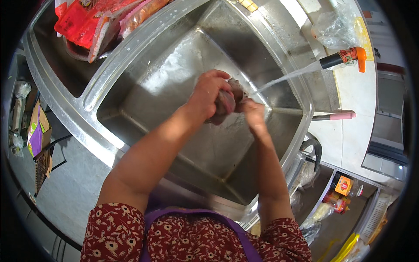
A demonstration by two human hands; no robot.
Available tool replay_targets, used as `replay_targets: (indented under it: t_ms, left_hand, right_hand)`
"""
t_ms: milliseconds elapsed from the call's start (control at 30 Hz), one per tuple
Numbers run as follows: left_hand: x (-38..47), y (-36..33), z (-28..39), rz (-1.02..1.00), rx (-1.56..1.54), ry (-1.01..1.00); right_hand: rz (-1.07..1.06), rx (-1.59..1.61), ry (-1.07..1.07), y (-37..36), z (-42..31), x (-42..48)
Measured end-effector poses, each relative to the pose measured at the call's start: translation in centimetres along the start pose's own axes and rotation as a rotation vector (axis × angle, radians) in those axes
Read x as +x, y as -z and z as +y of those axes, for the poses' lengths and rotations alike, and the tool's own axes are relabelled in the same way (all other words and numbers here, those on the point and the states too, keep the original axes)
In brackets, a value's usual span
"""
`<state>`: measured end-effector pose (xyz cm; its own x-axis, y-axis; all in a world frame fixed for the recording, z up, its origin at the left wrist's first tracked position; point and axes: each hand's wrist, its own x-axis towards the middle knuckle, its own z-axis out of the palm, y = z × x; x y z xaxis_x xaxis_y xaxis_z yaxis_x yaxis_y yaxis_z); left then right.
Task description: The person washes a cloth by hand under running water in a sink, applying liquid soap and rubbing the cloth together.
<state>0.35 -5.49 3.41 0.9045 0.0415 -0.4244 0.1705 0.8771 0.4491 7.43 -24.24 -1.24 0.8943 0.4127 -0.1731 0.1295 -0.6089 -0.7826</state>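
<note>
Over the large stainless steel sink basin [209,144], both my hands are on a slick grey-pink piece of raw flesh [224,104]; whether it is fish or meat I cannot tell. My left hand [209,93] wraps over its top and left side, fingers curled around it. On its right side, my right hand [253,114] is blurred, with its fingers closed at the edge of the piece. Just beyond that hand, a water stream [284,78] shoots from a black tap hose [330,61] into the basin. The underside of the piece is hidden.
The second basin at upper left holds a red plastic basket [78,28] and packaged food [144,16]. On the right-hand white-tiled counter [356,137] are a clear plastic bag [337,28] and a pink-handled tool [342,116]. Bottles [340,193] lie on a lower shelf at right.
</note>
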Motion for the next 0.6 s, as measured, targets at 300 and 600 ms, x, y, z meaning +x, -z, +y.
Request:
replay_targets:
  t_ms: [300, 600]
  left_hand:
    - [1.0, 0.2, -0.3, 0.188, -0.115, -0.091]
    - [1.2, 0.7, -1.2, 0.062, -0.238, -0.13]
  right_hand:
    - [0.271, 0.444, -0.442, 4.1, 1.6, 1.4]
    - [-0.169, 0.034, 0.158, -4.4, -2.6, -1.4]
